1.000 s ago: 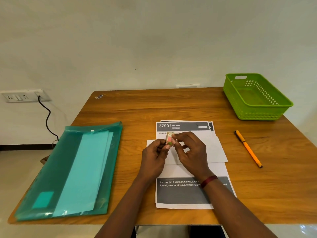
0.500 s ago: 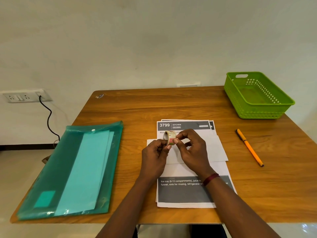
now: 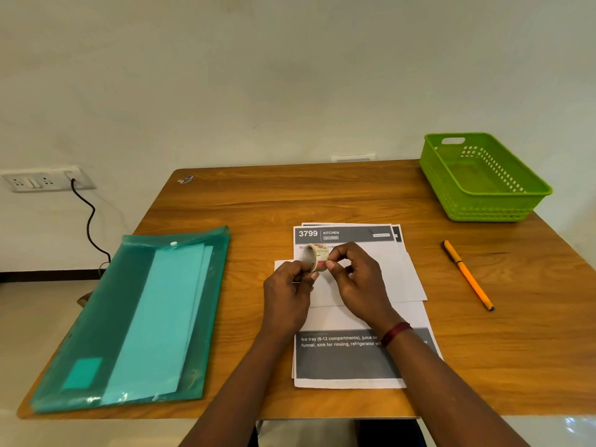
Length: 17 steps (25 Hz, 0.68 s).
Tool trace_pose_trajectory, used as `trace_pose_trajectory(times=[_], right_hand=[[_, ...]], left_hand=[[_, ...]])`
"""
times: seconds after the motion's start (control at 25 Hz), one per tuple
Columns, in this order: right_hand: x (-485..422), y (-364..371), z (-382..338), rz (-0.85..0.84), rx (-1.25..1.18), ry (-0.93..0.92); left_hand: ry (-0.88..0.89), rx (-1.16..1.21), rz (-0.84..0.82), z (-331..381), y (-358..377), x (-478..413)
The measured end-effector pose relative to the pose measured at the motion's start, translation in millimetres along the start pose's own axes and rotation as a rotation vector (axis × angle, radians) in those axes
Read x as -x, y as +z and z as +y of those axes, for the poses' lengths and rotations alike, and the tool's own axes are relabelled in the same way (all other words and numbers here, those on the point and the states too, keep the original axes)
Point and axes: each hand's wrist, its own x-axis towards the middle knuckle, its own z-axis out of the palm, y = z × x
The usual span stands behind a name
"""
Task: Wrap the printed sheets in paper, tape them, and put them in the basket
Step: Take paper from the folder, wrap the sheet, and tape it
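Head view, hands: your left hand (image 3: pixel 288 287) grips the tape roll (image 3: pixel 317 257) by its rim; your right hand (image 3: pixel 358 280) pinches its outer face
Sheets: the printed sheets (image 3: pixel 346 361) lie on the table (image 3: pixel 258 204) beneath your hands, white paper (image 3: pixel 398 279) laid across their middle; light, floppy, probably slippery; press the overlap flat when taping
Basket (image 3: pixel 483 206): far right corner, well apart

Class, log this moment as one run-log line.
left hand grips tape roll | right hand pinches its edge | printed sheets on table

We see a wooden counter (image 3: pixel 290 195) against a plain pale wall (image 3: pixel 258 75), a wall socket (image 3: pixel 42 181) with its black cable (image 3: pixel 89 221), and a glossy light floor (image 3: pixel 35 337).
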Motion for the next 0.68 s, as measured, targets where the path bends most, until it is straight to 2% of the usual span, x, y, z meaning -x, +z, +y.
trace_pose_trajectory(times=[0.36,0.68], right_hand=[[1,3,2,-0.041,0.178,-0.038],[1,3,3,-0.027,0.124,0.007]], left_hand=[[0.028,-0.074,0.055,8,3,2],[0.081,-0.125,0.061,11,2,3]])
